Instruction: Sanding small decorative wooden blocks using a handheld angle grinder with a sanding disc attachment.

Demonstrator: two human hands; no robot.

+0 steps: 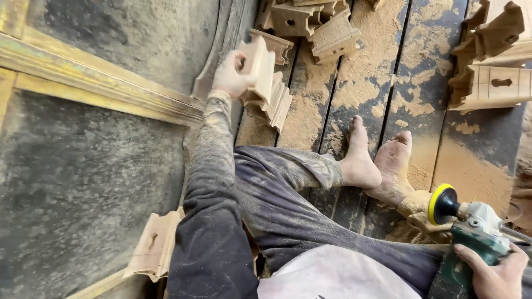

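A pale cloth [338, 277] is seen closest of all, spread over the lap at the bottom edge. Just beside it, at the bottom right corner, a green power sander [474, 238] is held by the right hand [496, 274]. The fingers are wrapped tight around the green body of the tool. A round yellow and black pad [441, 205] is seen at the front of the sander, near a small tan wood piece [415, 207] that lies by the bare feet [377, 163]. Whether the pad touches that piece cannot be told.

The left arm, in a dusty dark sleeve [213, 221], is stretched far up and away. A carved wood block [260, 69] is gripped by the left hand [230, 75], with the fingers closed around its edge. The block is held upright, just above a small stack of blocks [277, 105] of the same kind that rests on the floor.

The legs are covered by dusty grey trousers [277, 188] and are stretched out over dark floor planks [421, 72]. Orange sawdust [360, 66] is spread over the planks.

More carved blocks are piled at the top [316, 25] and at the top right [493, 61]. One more block [155, 246] is seen at the lower left, beside the sleeve. A big dark grey board [83, 182] with a yellow painted strip [94, 80] is seen on the left.
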